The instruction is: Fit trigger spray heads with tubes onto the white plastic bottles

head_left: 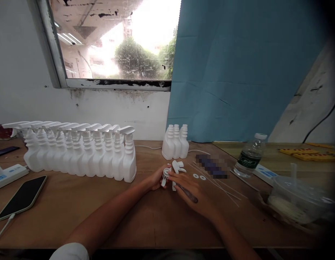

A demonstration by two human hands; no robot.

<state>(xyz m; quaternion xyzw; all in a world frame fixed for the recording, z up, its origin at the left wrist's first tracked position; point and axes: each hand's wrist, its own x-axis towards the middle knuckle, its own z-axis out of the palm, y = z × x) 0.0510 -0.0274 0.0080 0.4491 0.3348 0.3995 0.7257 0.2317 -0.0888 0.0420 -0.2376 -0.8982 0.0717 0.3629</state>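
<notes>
My left hand point(157, 179) is closed on a small white spray head point(166, 172) near the middle of the table. My right hand point(193, 187) is closed around a brown-handled tool point(187, 193), its fingertips at the spray head; the tool's tip is hidden. Another white spray head point(178, 166) lies just beyond my fingers. Two white washers point(199, 176) and several thin white tubes point(217, 184) lie to the right. Three white bottles point(175, 142) without spray heads stand behind my hands. A long row of white bottles point(80, 159) with spray heads stands at the left.
A phone point(22, 196) on a cable and a power strip point(10, 176) lie at the left. At the right are a water bottle point(248, 159), another power strip point(265, 174), a clear plastic container point(294, 202) and yellow strips point(313, 154). A blurred dark object point(212, 166) lies behind the tubes.
</notes>
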